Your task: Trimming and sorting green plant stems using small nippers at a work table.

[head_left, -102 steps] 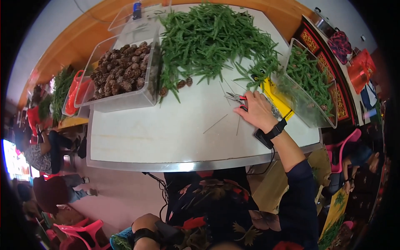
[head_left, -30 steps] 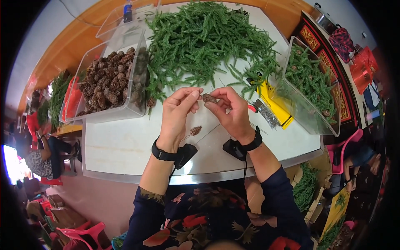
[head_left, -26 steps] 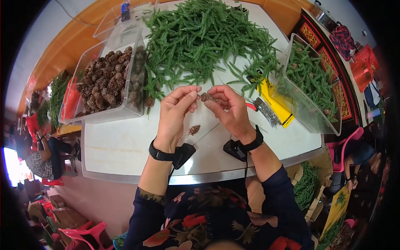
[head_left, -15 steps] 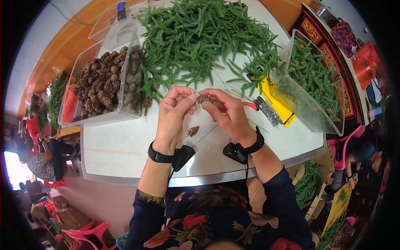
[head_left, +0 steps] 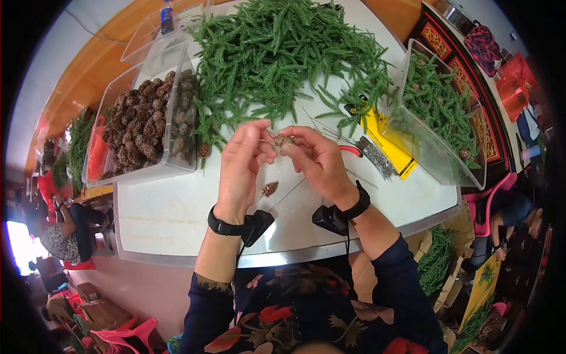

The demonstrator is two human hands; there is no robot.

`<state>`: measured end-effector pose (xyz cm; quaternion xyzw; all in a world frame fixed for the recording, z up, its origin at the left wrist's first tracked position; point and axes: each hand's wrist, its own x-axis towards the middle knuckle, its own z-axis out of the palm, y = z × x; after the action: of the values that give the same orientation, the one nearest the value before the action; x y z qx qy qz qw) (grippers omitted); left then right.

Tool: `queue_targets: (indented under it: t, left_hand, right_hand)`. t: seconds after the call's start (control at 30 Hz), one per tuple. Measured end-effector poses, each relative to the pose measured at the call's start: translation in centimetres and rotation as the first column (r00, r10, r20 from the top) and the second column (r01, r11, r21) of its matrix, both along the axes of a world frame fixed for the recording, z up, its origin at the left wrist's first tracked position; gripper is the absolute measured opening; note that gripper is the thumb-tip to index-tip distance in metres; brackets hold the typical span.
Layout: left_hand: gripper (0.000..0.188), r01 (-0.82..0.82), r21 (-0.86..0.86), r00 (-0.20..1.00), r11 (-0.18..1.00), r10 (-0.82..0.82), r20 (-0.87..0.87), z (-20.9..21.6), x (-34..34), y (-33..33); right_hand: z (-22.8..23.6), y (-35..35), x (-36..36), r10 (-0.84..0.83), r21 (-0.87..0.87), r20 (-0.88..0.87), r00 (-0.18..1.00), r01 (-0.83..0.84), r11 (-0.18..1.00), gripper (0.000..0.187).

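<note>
A small brown pine cone is pinched between the thumb and fingers of my right hand, above the middle of the white table. Close beside it on the left, my left hand has its fingers curled. A thin wire curves from those fingers toward the cone, partly hidden by them. Below my hands, another pine cone with a wire stem lies on the table. Both wrists wear black bands with a black block.
A clear bin of pine cones stands left; another bin with green sprigs stands right. Green sprigs are heaped at the back. Near my right hand lie red-handled pliers, short wires and a yellow packet.
My left hand has turned and its fingertips have moved slightly away from the pine cone, showing the curved wire. My right hand still holds the cone at nearly the same place.
</note>
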<state>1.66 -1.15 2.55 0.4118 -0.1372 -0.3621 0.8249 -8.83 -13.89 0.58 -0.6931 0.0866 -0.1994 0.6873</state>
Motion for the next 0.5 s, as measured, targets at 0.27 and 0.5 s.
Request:
queue_targets:
  t: [0.27, 0.5]
  left_hand:
    - [0.012, -0.121, 0.194, 0.954, 0.973, 0.06, 0.292, -1.2, -0.3, 0.0]
    - [0.012, -0.173, 0.08, 0.935, 0.982, 0.138, 0.327, -2.1, -0.5, 0.2]
  right_hand:
    - [-0.4, 0.4, 0.1, 0.014, -0.109, 0.028, 1.0, -0.011, 0.994, 0.025]
    - [-0.2, -0.3, 0.1, 0.213, 0.193, 0.004, 0.977, -0.21, 0.958, 0.022]
